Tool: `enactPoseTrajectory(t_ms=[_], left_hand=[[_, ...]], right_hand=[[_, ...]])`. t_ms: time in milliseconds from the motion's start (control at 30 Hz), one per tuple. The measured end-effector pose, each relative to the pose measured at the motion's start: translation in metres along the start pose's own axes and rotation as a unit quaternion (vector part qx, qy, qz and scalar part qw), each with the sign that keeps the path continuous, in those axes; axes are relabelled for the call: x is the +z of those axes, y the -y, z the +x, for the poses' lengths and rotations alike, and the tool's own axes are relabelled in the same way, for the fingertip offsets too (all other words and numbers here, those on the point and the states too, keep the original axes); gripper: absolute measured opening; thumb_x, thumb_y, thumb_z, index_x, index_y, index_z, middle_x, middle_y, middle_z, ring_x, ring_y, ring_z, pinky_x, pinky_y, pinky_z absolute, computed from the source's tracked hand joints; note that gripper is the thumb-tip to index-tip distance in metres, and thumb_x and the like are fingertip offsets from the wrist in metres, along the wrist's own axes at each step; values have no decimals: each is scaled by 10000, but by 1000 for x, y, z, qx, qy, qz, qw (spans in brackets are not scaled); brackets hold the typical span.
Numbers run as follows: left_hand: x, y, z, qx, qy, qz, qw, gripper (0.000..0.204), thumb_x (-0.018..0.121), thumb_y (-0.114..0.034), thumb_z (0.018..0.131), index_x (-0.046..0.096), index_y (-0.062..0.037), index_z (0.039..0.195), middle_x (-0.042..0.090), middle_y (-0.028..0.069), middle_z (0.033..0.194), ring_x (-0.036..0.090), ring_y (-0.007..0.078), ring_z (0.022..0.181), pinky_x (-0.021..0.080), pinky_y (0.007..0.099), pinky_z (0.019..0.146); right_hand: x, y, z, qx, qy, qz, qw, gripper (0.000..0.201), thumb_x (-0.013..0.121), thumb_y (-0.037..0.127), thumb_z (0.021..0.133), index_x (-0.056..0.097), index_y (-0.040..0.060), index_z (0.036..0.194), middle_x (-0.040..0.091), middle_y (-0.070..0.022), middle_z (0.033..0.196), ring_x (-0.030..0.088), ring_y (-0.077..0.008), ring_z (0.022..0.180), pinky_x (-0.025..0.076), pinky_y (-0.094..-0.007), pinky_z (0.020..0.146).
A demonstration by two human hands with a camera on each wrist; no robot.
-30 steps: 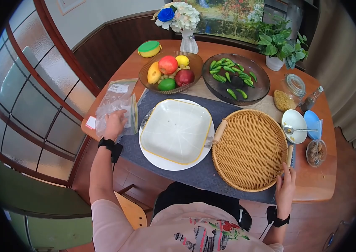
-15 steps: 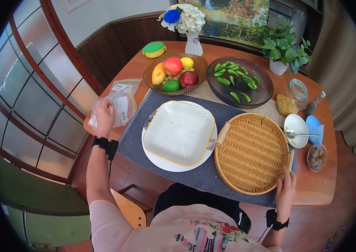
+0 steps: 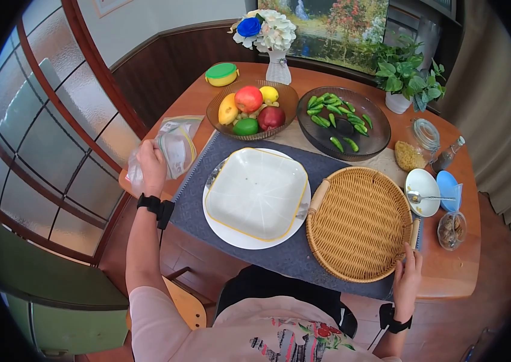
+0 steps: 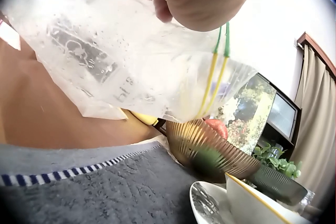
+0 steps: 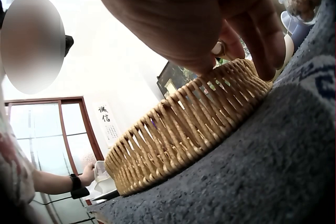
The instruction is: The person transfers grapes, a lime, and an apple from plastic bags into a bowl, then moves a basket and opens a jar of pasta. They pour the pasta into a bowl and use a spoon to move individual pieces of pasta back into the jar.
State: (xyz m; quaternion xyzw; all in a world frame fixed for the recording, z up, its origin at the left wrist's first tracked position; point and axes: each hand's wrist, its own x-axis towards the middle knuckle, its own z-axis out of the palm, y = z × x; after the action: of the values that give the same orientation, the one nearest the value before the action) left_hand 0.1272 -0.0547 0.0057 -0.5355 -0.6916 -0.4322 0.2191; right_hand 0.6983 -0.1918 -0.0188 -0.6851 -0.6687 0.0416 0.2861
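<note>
Step in hand, our read: handling the clear zip bag (image 3: 175,152) with the left hand (image 3: 151,164) while the right hand (image 3: 407,279) steadies the wicker basket (image 3: 358,223).

Grip status: left is clamped on the bag's film, fingers curled in. Right has thumb and fingers about the basket rim by the handle (image 3: 413,233); we can't tell how hard it holds.

Bag sits at the left end of the table (image 3: 448,276), beside the grey cloth (image 3: 291,260). Basket lies flat on the cloth, just right of the square dish (image 3: 255,193), which is on a round white plate (image 3: 224,234).

Next move, our judgement: it calls for a sure pinch on thin, slippery film, ideally near the zip, and no snagging on the dish. Right can let go if the bag needs two hands.

Text check: bag carries dark print, blurred and skewed, so we can't read it. Wall scroll (image 5: 106,121) shows two large characters, 诚信 as far as we can make out; the small column under them is illegible. We see no readable brand.
</note>
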Motion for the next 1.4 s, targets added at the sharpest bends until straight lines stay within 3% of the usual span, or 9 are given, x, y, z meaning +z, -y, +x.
enactPoseTrajectory(t_ms=[67, 233, 267, 333, 633, 1033, 1133, 1200, 1400], left_hand=[[1, 0, 1, 20, -24, 1, 1000, 35, 449, 6, 783, 480, 15, 797, 541, 225, 758, 511, 399, 759, 368, 471, 645], [6, 4, -3, -19, 126, 39, 991, 122, 450, 33, 765, 497, -3, 872, 563, 214, 841, 529, 390, 852, 405, 447, 744], [4, 2, -5, -19, 126, 39, 991, 122, 450, 33, 765, 497, -3, 872, 563, 214, 841, 529, 390, 852, 405, 447, 744], [0, -4, -9, 31, 143, 20, 989, 170, 453, 50, 745, 511, 2, 897, 570, 205, 891, 537, 380, 886, 417, 433, 771], [2, 2, -7, 57, 115, -26, 991, 207, 479, 37, 743, 520, -9, 941, 560, 163, 944, 533, 324, 946, 406, 390, 824], [-3, -18, -2, 97, 116, -58, 987, 165, 513, 56, 702, 546, -20, 845, 542, 166, 912, 501, 352, 927, 392, 403, 809], [-6, -20, 1, 106, 119, -74, 984, 171, 518, 55, 700, 549, -21, 850, 538, 167, 927, 500, 354, 929, 393, 397, 814], [-5, -16, 1, 93, 133, -54, 985, 181, 502, 51, 722, 553, -15, 883, 532, 165, 998, 506, 334, 996, 391, 364, 877], [-1, -11, 11, 120, 116, -57, 984, 191, 532, 42, 704, 561, -27, 879, 536, 159, 979, 491, 339, 986, 378, 397, 869]], right_hand=[[0, 0, 0, 9, 10, 2, 1000, 463, 529, -32, 785, 447, 55, 1232, 457, -203, 1150, 500, -374, 1002, 443, -391, 806], [1, -1, 0, -9, -10, -7, 1000, 442, 517, -26, 804, 449, 68, 1231, 475, -192, 1110, 517, -369, 961, 440, -381, 783], [1, -1, 0, -9, -10, -7, 1000, 442, 517, -26, 804, 449, 68, 1231, 475, -192, 1110, 517, -369, 961, 440, -381, 783], [0, -1, 0, 3, 3, 2, 1000, 471, 534, -41, 776, 448, 55, 1229, 459, -203, 1144, 501, -374, 998, 444, -391, 804], [1, -1, 0, -3, 1, 2, 1000, 473, 534, -45, 772, 449, 54, 1226, 462, -202, 1139, 502, -373, 993, 445, -393, 801], [0, 2, 0, -22, -20, -12, 999, 444, 517, -48, 784, 458, 56, 1211, 479, -187, 1108, 531, -355, 928, 449, -372, 762], [-2, 1, 0, 23, 17, 3, 1000, 442, 531, -25, 786, 456, 51, 1215, 464, -204, 1132, 506, -378, 984, 449, -396, 793], [-4, 2, 0, 27, 7, -4, 1000, 430, 535, -17, 787, 462, 52, 1206, 469, -203, 1122, 514, -375, 968, 454, -393, 782], [-3, 3, 1, 13, 6, 18, 1000, 422, 546, -9, 791, 468, 56, 1200, 470, -206, 1115, 528, -368, 938, 463, -390, 761]])
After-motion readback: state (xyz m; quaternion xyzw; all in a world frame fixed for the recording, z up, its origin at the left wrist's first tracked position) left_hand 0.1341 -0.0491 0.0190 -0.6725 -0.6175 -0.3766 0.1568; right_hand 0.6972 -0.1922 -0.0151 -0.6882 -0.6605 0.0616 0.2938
